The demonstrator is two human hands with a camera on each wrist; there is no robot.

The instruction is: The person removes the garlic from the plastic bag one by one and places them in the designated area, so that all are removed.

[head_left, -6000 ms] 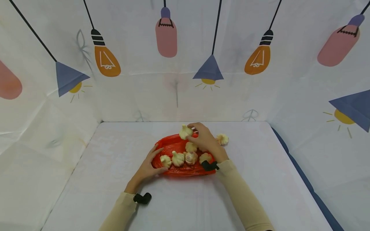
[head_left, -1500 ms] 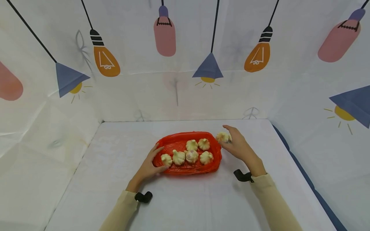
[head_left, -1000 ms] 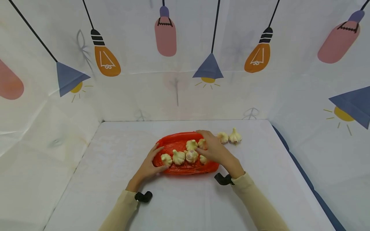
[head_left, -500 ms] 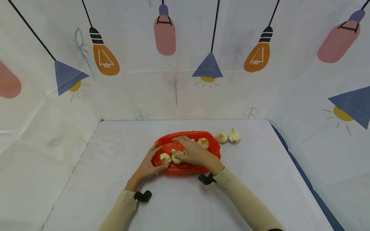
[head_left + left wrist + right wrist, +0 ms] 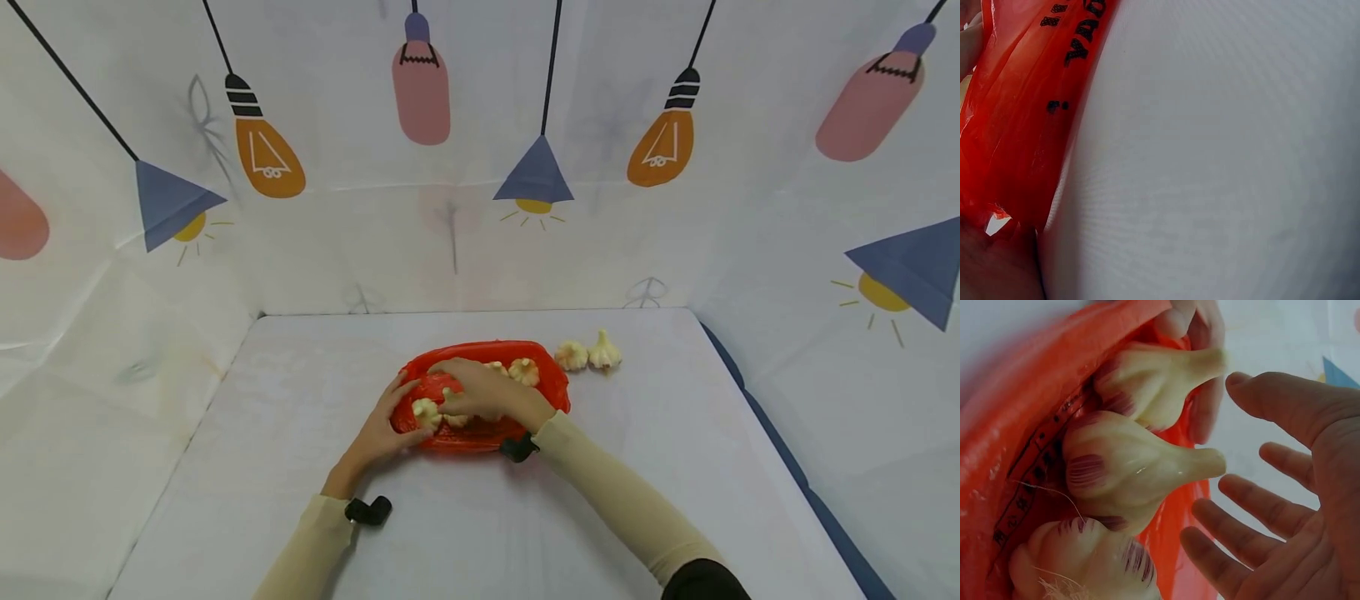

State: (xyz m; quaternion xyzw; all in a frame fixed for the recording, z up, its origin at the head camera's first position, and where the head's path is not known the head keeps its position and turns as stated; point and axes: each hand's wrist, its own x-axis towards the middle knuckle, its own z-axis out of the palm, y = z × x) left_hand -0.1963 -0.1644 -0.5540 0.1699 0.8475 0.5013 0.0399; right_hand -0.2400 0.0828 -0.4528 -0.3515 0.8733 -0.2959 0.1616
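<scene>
A red plastic bag lies on the white table with several garlic bulbs in it. My right hand reaches into the bag over the left bulbs. In the right wrist view its fingers are spread and straight beside a purple-streaked bulb, holding nothing. My left hand rests with straight fingers on the bag's left edge, next to a small bulb. The left wrist view shows only the bag's side and bare cloth.
Two loose garlic bulbs lie on the table just right of the bag. Printed cloth walls close in the back and both sides. A dark blue strip runs along the table's right edge.
My right hand set a second bulb on the table right of the bag, then came back into the bag and slid left over the bulbs. The left hand stayed put.
</scene>
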